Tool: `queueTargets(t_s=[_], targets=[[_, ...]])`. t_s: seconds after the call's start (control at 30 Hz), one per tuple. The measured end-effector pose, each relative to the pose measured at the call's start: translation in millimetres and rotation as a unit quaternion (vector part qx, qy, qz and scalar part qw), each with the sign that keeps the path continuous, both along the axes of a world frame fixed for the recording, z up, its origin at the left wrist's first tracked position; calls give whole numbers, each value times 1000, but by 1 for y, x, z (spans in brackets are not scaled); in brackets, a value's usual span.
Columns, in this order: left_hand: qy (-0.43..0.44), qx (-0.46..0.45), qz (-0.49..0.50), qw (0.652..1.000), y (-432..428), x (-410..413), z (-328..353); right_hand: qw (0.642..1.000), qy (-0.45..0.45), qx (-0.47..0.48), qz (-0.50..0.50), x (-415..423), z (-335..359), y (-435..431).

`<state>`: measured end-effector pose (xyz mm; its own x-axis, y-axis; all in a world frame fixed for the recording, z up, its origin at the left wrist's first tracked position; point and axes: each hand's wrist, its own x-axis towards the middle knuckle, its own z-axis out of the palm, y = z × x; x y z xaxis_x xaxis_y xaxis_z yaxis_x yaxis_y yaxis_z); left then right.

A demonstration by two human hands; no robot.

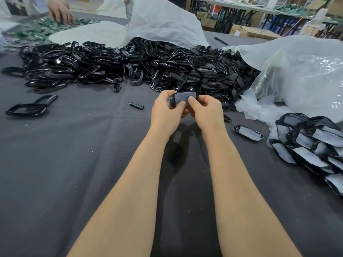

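A small black plastic shell with a grey film on its face point(182, 98) is held above the dark cloth at mid-table. My left hand point(167, 112) grips its left end with curled fingers, thumb on the film. Its right end is pinched by my right hand point(206, 112), whose thumb also presses on the grey face. Behind them spreads a large heap of black plastic frames and button pads point(130, 64). A stack of film-covered shells point(313, 143) lies at the right, with one single shell point(248, 132) apart from it.
A loose button pad point(136, 105) and a black frame point(30, 106) lie on the grey cloth point(74, 154). White plastic bags point(297, 71) rise at the back and right. Another person's hand point(61, 11) sorts green parts far left. A black marker point(220, 41) lies behind.
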<state>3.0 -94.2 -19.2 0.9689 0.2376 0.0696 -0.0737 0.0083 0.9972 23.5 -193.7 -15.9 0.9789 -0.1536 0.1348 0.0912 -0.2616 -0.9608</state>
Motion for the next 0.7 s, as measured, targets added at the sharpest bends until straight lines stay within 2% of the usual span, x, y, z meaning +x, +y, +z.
queueTargets(t_s=[0.1,0.47,0.7], targets=[[2,-4,5,1000,1,1,-1,999,7,6,31,-2,2,-1],[2,-2,-4,1000,1,2,-1,999,21,40,26,0,2,-3],[-5,-9,-24,1000,0,-3,3,995,27,100,-16,1,4,-3]])
